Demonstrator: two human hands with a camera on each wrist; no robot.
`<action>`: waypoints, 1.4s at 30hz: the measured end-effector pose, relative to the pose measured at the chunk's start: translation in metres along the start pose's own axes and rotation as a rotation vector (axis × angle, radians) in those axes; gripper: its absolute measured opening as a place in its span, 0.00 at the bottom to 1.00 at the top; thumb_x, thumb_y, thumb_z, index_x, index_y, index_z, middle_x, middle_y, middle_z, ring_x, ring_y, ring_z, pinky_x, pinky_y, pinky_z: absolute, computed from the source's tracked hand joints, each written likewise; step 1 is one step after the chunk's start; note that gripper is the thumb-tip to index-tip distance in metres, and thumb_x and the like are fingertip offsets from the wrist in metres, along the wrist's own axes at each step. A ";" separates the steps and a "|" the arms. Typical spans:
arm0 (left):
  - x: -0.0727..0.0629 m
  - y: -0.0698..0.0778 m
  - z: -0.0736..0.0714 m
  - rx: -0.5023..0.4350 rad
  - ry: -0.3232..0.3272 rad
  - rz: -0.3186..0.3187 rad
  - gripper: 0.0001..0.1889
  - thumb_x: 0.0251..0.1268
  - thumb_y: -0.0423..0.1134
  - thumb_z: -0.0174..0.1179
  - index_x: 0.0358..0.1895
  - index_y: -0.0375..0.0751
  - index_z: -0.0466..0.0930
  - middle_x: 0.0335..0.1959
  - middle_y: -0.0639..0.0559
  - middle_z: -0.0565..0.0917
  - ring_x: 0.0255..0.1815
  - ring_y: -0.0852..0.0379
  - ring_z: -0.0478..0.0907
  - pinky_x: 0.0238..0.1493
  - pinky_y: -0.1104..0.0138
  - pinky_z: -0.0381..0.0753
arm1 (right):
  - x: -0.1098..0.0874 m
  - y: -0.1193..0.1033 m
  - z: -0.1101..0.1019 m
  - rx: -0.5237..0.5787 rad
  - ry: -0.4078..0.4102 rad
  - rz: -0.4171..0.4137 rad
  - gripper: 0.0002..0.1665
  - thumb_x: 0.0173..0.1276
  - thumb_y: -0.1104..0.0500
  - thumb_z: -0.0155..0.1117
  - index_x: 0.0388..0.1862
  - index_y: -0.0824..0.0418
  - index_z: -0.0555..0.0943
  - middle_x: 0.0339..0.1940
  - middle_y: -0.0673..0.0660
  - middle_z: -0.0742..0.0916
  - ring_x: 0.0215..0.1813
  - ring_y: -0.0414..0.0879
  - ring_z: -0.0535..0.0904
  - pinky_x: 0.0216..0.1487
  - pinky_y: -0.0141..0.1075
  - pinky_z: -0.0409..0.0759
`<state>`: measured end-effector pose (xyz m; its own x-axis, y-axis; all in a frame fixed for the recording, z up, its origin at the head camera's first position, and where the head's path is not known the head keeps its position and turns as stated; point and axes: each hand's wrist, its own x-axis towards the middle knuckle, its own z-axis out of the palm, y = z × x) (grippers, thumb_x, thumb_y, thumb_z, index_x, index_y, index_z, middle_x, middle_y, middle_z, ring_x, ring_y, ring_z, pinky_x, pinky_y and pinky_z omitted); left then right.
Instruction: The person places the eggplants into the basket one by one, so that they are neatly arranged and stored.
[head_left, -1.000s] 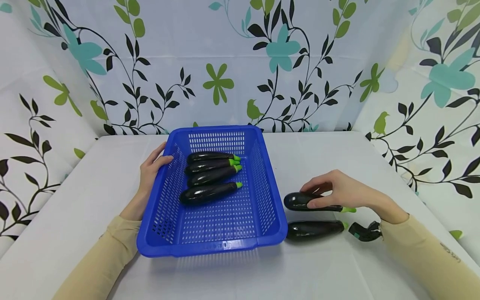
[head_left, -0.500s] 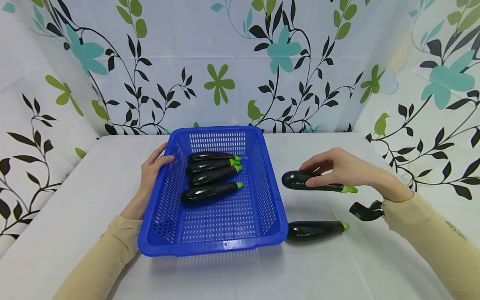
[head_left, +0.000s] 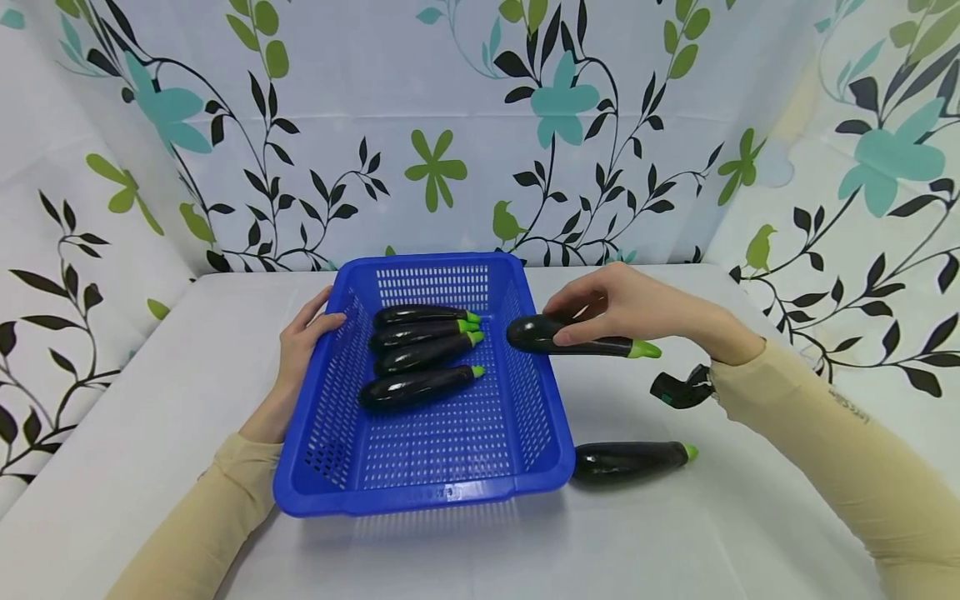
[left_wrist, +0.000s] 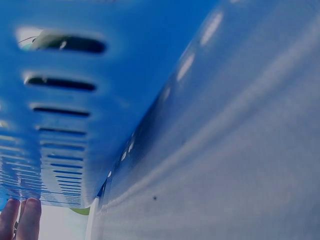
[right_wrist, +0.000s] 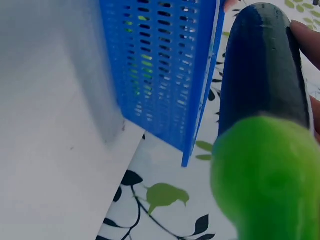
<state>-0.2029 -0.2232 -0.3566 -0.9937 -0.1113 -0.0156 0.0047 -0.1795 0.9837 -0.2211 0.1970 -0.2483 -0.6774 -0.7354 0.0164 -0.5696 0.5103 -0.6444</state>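
Observation:
In the head view my right hand [head_left: 626,310] grips a dark eggplant [head_left: 534,335] with a green stem, thumb on the near side and fingers on the far side. Its rounded end hangs above the right rim of the blue plastic basket [head_left: 311,502]. Close up in the right wrist view, the same eggplant [right_wrist: 262,65] points its stem at the camera. My left hand [head_left: 300,348] holds the basket's left side, thumb over the rim; the left wrist view shows its fingertips [left_wrist: 31,215] against the outer wall. Several eggplants [head_left: 420,387] lie side by side in the basket.
One more eggplant [head_left: 630,460] lies on the white tabletop [head_left: 675,542], close to the basket's front right corner. A black device [head_left: 681,388] hangs below my right wrist. A patterned curtain [head_left: 450,117] stands behind the table and along its sides.
My right hand has lifted the eggplant off the table and carried it up and left to the basket's rim. The left hand and the basket stay in place.

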 end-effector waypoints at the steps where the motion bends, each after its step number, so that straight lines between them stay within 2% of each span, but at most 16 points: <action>1: 0.000 0.000 0.000 0.002 0.000 -0.001 0.30 0.75 0.40 0.56 0.77 0.53 0.61 0.71 0.45 0.70 0.50 0.64 0.82 0.47 0.74 0.83 | 0.004 -0.003 0.001 0.002 -0.005 -0.009 0.21 0.63 0.52 0.74 0.55 0.55 0.85 0.50 0.51 0.89 0.49 0.43 0.87 0.52 0.37 0.85; 8: -0.001 0.001 0.000 0.000 0.004 0.001 0.31 0.74 0.40 0.56 0.77 0.53 0.61 0.68 0.49 0.73 0.51 0.64 0.82 0.47 0.74 0.83 | 0.033 -0.023 0.008 -0.006 -0.039 -0.081 0.18 0.64 0.52 0.74 0.52 0.54 0.86 0.47 0.48 0.89 0.49 0.40 0.86 0.54 0.35 0.84; 15: -0.002 0.001 0.000 -0.013 -0.003 0.006 0.31 0.74 0.40 0.57 0.78 0.52 0.61 0.57 0.57 0.80 0.48 0.63 0.83 0.46 0.74 0.84 | 0.060 -0.047 0.019 -0.051 -0.101 -0.139 0.21 0.64 0.50 0.73 0.53 0.57 0.86 0.47 0.49 0.89 0.48 0.39 0.86 0.54 0.35 0.83; 18: -0.003 0.002 0.001 -0.010 -0.005 0.007 0.31 0.74 0.40 0.56 0.78 0.52 0.60 0.55 0.58 0.80 0.48 0.64 0.82 0.46 0.74 0.84 | 0.072 -0.055 0.025 -0.081 -0.127 -0.168 0.22 0.65 0.49 0.73 0.53 0.57 0.86 0.47 0.48 0.89 0.48 0.37 0.86 0.54 0.33 0.83; 22: -0.004 0.002 0.002 -0.002 -0.002 0.000 0.31 0.74 0.41 0.56 0.78 0.53 0.60 0.59 0.55 0.78 0.49 0.64 0.82 0.47 0.74 0.83 | 0.089 -0.066 0.033 -0.100 -0.153 -0.198 0.22 0.64 0.47 0.73 0.53 0.56 0.86 0.46 0.46 0.89 0.47 0.35 0.85 0.54 0.31 0.81; 25: -0.004 0.002 0.002 0.009 0.000 -0.007 0.31 0.75 0.41 0.56 0.78 0.54 0.60 0.66 0.51 0.75 0.51 0.63 0.81 0.48 0.74 0.83 | 0.100 -0.072 0.041 -0.092 -0.180 -0.224 0.21 0.64 0.48 0.73 0.52 0.56 0.86 0.44 0.45 0.90 0.46 0.34 0.85 0.53 0.30 0.81; 30: -0.004 0.001 0.002 0.029 0.002 -0.001 0.31 0.74 0.42 0.56 0.78 0.56 0.60 0.72 0.47 0.70 0.54 0.63 0.80 0.49 0.75 0.82 | 0.118 -0.080 0.058 -0.080 -0.235 -0.252 0.19 0.65 0.50 0.73 0.50 0.59 0.87 0.41 0.47 0.90 0.42 0.34 0.86 0.50 0.29 0.82; 36: -0.004 0.001 0.001 0.003 -0.012 0.009 0.31 0.74 0.41 0.57 0.78 0.55 0.60 0.73 0.45 0.69 0.53 0.62 0.81 0.48 0.73 0.83 | 0.134 -0.083 0.080 -0.115 -0.302 -0.216 0.20 0.64 0.50 0.73 0.51 0.58 0.86 0.43 0.49 0.90 0.43 0.35 0.84 0.51 0.27 0.81; 42: -0.003 0.001 0.002 0.026 0.003 0.008 0.31 0.74 0.41 0.56 0.78 0.56 0.61 0.77 0.43 0.64 0.60 0.58 0.77 0.50 0.74 0.82 | 0.139 -0.081 0.097 -0.119 -0.358 -0.205 0.18 0.64 0.52 0.73 0.49 0.59 0.87 0.40 0.49 0.90 0.42 0.37 0.84 0.50 0.27 0.80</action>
<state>-0.2006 -0.2207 -0.3551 -0.9933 -0.1154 -0.0085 0.0094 -0.1535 0.9881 -0.2243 0.0099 -0.2684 -0.3521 -0.9247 -0.1447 -0.7397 0.3697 -0.5623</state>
